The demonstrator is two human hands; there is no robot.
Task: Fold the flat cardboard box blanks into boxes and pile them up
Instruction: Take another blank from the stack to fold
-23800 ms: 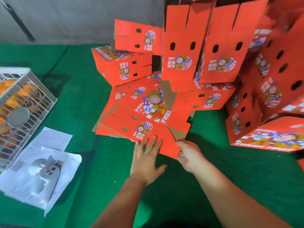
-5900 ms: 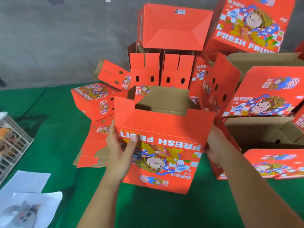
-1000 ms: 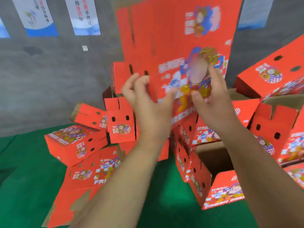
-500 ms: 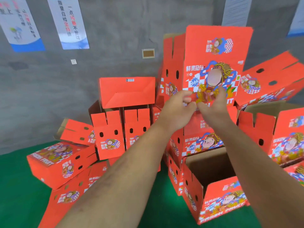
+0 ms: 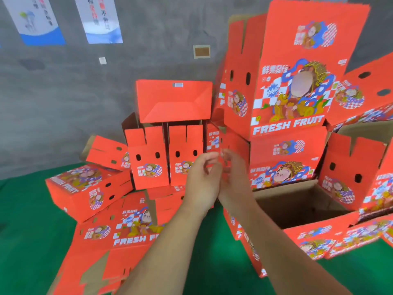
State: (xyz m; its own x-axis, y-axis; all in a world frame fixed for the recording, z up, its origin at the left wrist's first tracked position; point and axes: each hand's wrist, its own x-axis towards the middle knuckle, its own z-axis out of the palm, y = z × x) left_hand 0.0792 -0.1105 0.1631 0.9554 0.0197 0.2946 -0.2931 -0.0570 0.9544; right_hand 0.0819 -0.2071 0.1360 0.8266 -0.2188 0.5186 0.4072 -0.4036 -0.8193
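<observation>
A single head-worn wide-angle camera looks forward and slightly down from close range. Both forearms enter from the bottom edge. The red box pile (image 5: 276, 128) fills mid-frame, with the grey wall (image 5: 63, 92) behind and the green surface (image 5: 27, 231) below.

A green-covered table (image 5: 29, 241) carries the boxes. Flat red box blanks (image 5: 119, 237) lie near left; a closed box (image 5: 85, 190) sits farther left; an open box (image 5: 297, 211) stands right.

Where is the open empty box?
In the head view the open box sits lower right on the green table, just right of both hands, below the stacked boxes.
</observation>
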